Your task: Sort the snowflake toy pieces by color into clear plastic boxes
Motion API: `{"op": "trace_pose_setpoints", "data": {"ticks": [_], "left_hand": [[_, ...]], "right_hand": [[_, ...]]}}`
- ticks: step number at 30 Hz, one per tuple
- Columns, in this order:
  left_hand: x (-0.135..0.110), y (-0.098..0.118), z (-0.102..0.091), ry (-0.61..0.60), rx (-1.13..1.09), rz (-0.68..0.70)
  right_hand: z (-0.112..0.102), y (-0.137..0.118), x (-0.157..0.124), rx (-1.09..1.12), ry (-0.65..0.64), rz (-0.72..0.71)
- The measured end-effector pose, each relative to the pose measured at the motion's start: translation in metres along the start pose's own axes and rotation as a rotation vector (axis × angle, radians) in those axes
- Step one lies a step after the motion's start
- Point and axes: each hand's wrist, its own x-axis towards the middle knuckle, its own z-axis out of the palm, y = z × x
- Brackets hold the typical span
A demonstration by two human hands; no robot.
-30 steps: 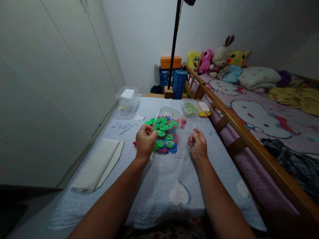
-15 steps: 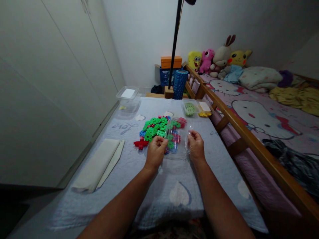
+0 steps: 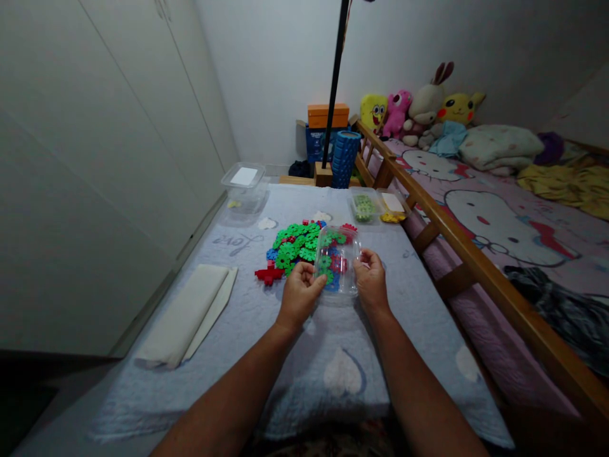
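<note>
A clear plastic container point(image 3: 345, 285) is held between my two hands over the middle of the table. My left hand point(image 3: 299, 295) grips its left side, thumb over the edge. On the opposite side, my right hand point(image 3: 372, 282) has its fingers closed on the rim. Through the clear plastic I see green, red and blue pieces; whether any lie inside it I cannot tell. Just left of it spreads a heap of green snowflake-shaped plastic pieces point(image 3: 297, 244), with red and blue ones among them. A red piece point(image 3: 269, 275) lies at the heap's near left edge.
A lidded clear box point(image 3: 245, 187) stands at the table's far left. At the far right are a box of light green pieces point(image 3: 364, 208) and a box with yellow pieces point(image 3: 392, 216). A folded cloth point(image 3: 190, 314) lies left. A wooden bed rail point(image 3: 442, 238) borders the right.
The clear container has turned slightly between my hands, and its outline is now sharper. My right hand has shifted a little to the left. The heap has not moved.
</note>
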Motion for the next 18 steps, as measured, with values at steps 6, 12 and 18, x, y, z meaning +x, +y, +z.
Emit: {"op": "trace_pose_setpoints", "data": {"ticks": [6,12,18], "left_hand": [[-0.003,0.007,0.0,0.047,-0.096,-0.02],[0.001,0.008,-0.003,0.125,-0.153,-0.001],[0.003,0.004,-0.003,0.161,-0.149,0.028]], "right_hand": [[-0.006,-0.003,0.001,0.055,-0.14,0.108],[-0.007,-0.012,-0.01,-0.053,-0.263,0.075],[0.002,-0.016,-0.022,-0.149,-0.238,-0.041]]}}
